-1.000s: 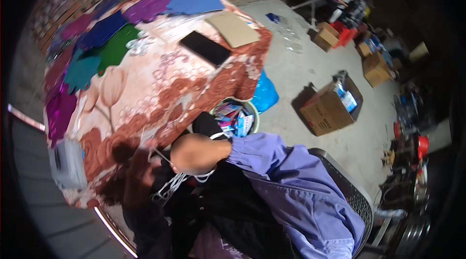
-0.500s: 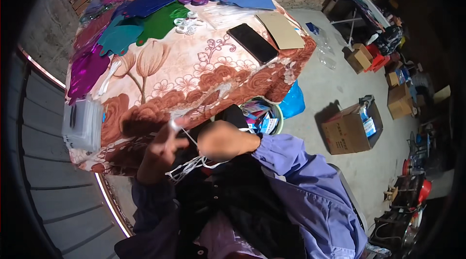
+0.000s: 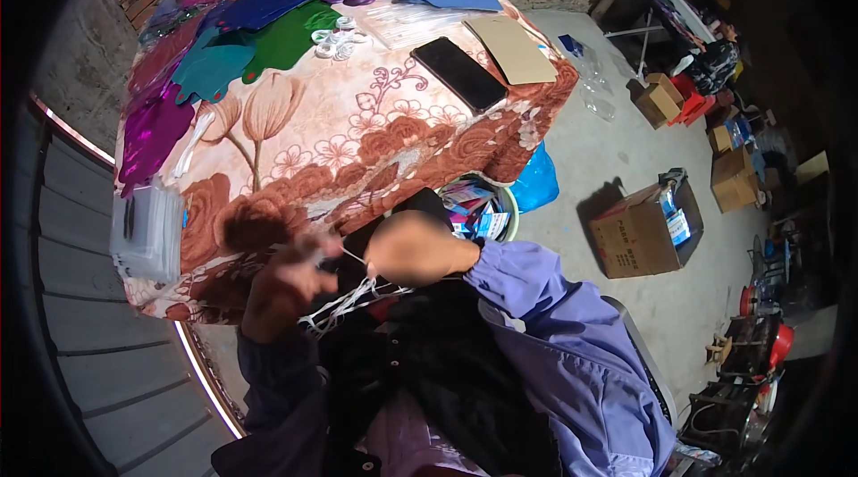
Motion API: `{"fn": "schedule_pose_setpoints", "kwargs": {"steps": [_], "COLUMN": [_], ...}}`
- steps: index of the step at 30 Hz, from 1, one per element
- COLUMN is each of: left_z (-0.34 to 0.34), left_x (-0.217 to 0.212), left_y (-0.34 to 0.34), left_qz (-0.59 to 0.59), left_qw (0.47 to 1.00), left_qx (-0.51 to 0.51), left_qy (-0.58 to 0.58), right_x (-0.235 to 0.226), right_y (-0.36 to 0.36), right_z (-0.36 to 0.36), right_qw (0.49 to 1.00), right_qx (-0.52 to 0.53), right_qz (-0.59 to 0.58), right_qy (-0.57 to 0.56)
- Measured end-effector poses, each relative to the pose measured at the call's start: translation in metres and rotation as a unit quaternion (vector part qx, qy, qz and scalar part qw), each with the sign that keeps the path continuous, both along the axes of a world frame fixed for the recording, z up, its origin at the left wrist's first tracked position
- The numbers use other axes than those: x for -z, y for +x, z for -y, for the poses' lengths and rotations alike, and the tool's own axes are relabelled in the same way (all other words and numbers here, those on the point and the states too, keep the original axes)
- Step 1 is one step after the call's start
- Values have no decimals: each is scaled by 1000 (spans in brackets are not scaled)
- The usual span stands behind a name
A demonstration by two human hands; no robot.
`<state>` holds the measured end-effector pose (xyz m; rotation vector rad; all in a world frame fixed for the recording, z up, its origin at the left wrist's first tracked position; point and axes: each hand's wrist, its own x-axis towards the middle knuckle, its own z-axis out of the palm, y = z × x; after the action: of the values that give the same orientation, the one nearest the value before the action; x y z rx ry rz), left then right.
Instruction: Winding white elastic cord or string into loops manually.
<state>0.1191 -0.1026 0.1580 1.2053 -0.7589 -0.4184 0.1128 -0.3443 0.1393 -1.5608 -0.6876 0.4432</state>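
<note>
In front of my chest, white elastic cord (image 3: 341, 308) hangs in a loose bundle of strands below my right hand (image 3: 411, 249). The right hand is closed around the cord, though a blur covers most of its fingers. My left hand (image 3: 290, 280), at the table's near edge, pinches a strand that runs taut across to the right hand. Motion smears the left fingertips. Behind the hands, a dark object partly shows; I cannot make out what it is.
The table (image 3: 304, 155) has a flowered cloth, a black phone (image 3: 459, 74), a tan card (image 3: 509, 49), shiny coloured shaped sheets (image 3: 214, 63), small white cord coils (image 3: 338, 39) and clear plastic sleeves (image 3: 147, 231). A bin (image 3: 511, 218) of packets and a cardboard box (image 3: 636, 236) stand right.
My left hand has moved slightly down and its fingers have drawn in, so the taut strand between the hands is shorter. The right hand stays nearly in place.
</note>
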Motion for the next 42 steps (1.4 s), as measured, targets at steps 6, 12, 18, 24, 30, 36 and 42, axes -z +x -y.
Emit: {"fn": "schedule_pose_setpoints", "kwargs": {"steps": [6, 12, 18, 24, 30, 36, 42], "left_z": [-1, -1, 2, 3, 7, 12, 14], "left_x": [-2, 14, 10, 4, -7, 4, 25], "left_y": [2, -3, -2, -2, 0, -7, -7], "left_qz": [-5, 28, -25, -219, -101, 21, -138], "left_qw": [978, 970, 975, 970, 977, 967, 979], "left_qx": [204, 38, -98, 95, 98, 46, -42], "left_qy": [53, 237, 197, -50, 162, 248, 143], "right_x": [4, 4, 5, 6, 8, 4, 2], "right_y": [-1, -2, -1, 1, 0, 2, 4], "right_z": [0, -2, -5, -6, -7, -9, -7], "right_qw": [992, 997, 998, 998, 996, 993, 997], "right_qx": [119, 62, -4, -15, 83, 109, 16], "right_qz": [-24, 27, 54, 50, 22, 8, 69], "right_qy": [25, 36, 6, -30, 2, 39, -30]}}
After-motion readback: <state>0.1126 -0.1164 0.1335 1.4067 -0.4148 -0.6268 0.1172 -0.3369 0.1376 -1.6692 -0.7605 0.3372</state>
